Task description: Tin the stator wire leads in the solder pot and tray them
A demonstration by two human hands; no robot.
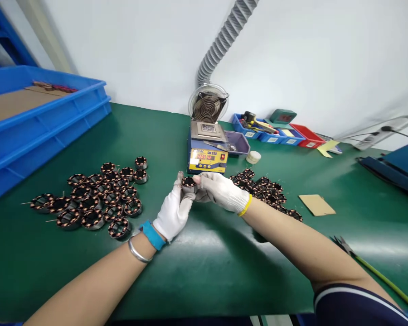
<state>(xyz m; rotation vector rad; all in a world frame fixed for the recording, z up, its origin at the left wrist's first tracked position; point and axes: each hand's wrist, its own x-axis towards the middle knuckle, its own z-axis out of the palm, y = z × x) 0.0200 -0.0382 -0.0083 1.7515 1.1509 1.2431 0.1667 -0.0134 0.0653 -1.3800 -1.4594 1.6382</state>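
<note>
– Where is the stator held?
– The stator [189, 186] is held just in front of the unit [208, 159], above the surface [190, 280].
– And the grip?
– It is pinched between the left hand [174, 210] and the right hand [221, 190], both closed to its width.
– How should it be handled?
– Stiff and fairly dense, presumably; its copper windings could be nicked, so the outer wall is best grasped.
– Anything nearby?
– Spare stators [104, 190] are grouped left and right of the unit.
</note>
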